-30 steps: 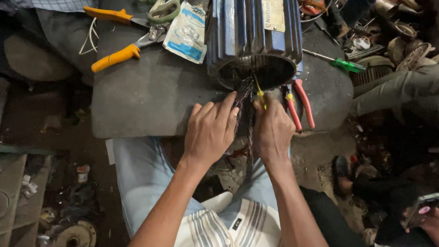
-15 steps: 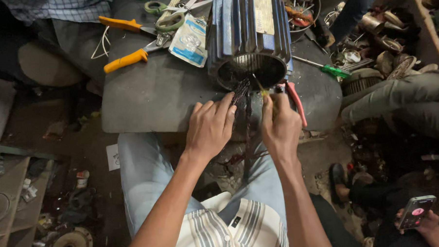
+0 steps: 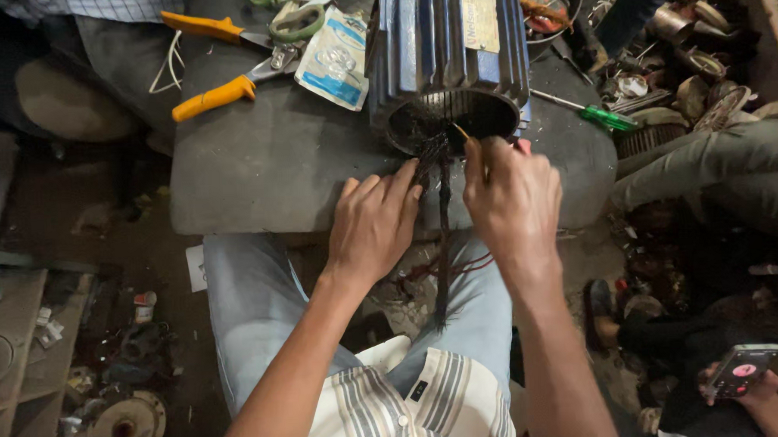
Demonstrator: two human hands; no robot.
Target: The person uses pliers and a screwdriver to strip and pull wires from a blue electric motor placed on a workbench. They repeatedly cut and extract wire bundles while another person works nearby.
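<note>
Head view. A blue finned motor housing point(image 3: 446, 66) lies on a grey stone slab point(image 3: 275, 175) at upper centre of the frame, its open end facing the person. A twisted bundle of dark winding wires point(image 3: 443, 217) hangs out of that opening and down over the slab's near edge, between the knees.

The left hand point(image 3: 374, 223) rests with fingers spread, their tips pressing the wires at the mouth of the housing. The right hand point(image 3: 511, 197) is closed on a thin yellow-tipped tool point(image 3: 464, 133) that points into the opening; how tightly it grips cannot be told.

Handling, as a judgement: the housing looks like heavy cast metal, stiff, best held by its ribbed outer wall. The wires look springy and thin-coated, easily nicked, and are best taken as a bundle close to the opening.

Upper left of the frame: orange-handled pliers point(image 3: 217, 95), a plastic packet point(image 3: 332, 61). Right of the housing: a green-handled screwdriver point(image 3: 605, 116).

Against the earlier frames, the red-handled pliers once beside the right hand are now almost hidden behind it, and both hands sit slightly nearer the opening.
</note>
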